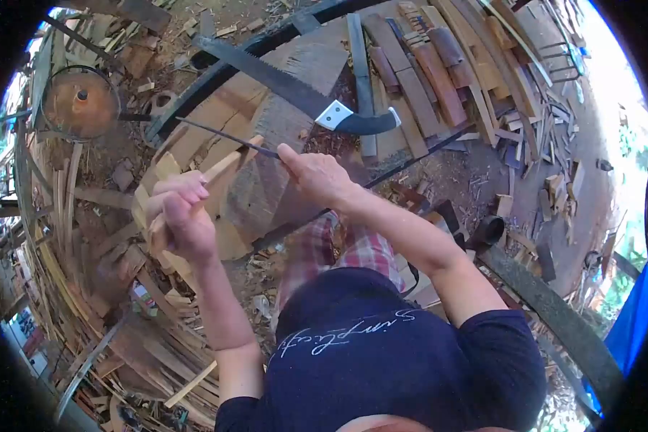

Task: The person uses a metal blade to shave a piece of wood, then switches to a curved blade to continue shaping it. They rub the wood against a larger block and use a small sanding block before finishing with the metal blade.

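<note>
My left hand is closed around a strip of pale wood, whose squared end sticks out up and to the right. My right hand grips a long, thin, dark file-like tool near its lower end, the thumb laid along it. The tool crosses the wood strip close to its end and points to the upper left. Its handle is hidden inside my right fist. Beneath both hands lies a broad wooden block. Resting across this block is a handsaw with a black and white grip.
Stacked dark wood pieces lie beyond the block on the right. A round, rusty-brown lidded pot stands at upper left. Long wood strips pile up on the left, and offcuts and shavings litter the ground. A blue tarp hangs at far right.
</note>
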{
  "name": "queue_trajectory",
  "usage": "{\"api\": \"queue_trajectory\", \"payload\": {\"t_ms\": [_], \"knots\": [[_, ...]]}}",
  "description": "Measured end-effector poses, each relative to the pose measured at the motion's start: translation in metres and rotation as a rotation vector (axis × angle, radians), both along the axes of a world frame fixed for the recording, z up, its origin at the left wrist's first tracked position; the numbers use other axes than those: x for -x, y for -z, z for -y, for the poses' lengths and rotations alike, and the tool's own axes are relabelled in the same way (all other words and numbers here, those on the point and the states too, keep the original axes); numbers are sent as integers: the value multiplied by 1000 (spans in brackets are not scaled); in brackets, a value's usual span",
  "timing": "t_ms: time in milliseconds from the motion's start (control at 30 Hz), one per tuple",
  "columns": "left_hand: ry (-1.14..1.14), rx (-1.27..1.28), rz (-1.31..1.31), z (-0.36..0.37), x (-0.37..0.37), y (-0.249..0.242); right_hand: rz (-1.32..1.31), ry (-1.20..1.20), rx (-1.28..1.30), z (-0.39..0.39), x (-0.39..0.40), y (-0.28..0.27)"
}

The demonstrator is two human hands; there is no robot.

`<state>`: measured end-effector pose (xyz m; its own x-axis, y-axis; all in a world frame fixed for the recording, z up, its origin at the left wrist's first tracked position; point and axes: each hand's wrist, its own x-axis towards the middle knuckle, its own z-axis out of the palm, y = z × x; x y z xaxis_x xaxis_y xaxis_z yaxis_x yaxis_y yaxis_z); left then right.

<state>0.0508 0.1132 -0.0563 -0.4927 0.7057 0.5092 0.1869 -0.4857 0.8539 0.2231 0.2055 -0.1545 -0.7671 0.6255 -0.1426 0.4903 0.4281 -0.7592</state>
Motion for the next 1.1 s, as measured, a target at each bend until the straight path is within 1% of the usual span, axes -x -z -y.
{"api": "queue_trajectory", "payload": {"t_ms": [67, 167, 233, 300, 367, 500, 567, 600, 667, 733, 800, 867, 967, 1000, 1067, 1100], "knots": [[-4, -3, -16, -2, -2, -2, 15, -22, 20, -1, 0, -10], [-10, -10, -19, -5, -2, 2, -38, 3, 61, -4, 1, -48], [-19, -16, -16, -3, -2, 0, -81, 24, 40, 1, -1, -37], [-56, 90, -16, -3, -6, -7, -132, 46, 10, 6, -2, -13], [-53, 85, -13, -1, -1, -6, 50, 28, -17, 2, -2, 15], [-41, 80, -9, -1, 2, -3, 83, 41, 47, -3, -5, -20], [-55, 80, -6, -3, -1, -3, -75, 88, 43, 0, -4, -38], [-69, 71, -14, -4, -1, -4, -75, 88, 43, 2, -3, -27], [-53, 67, -19, -2, -2, -5, 7, 17, 5, 5, -1, -1], [-32, 49, -27, -6, 1, -4, 27, 0, 0, -1, 0, -9], [40, -8, -76, -3, 5, 0, 63, -26, 20, 0, 0, -24], [32, -5, -49, -1, 5, 4, -53, 31, 69, -1, 2, -49], [-13, 10, -30, -3, 0, -1, -121, 80, 20, 4, 2, -46], [-42, 35, -26, -3, -2, -4, -128, 76, 16, 5, 1, -34], [-16, 25, -56, -1, 1, -4, 71, -12, 24, 3, -1, -5], [6, 18, -78, -3, 0, -4, 67, -16, 13, -1, 1, -9]]}}
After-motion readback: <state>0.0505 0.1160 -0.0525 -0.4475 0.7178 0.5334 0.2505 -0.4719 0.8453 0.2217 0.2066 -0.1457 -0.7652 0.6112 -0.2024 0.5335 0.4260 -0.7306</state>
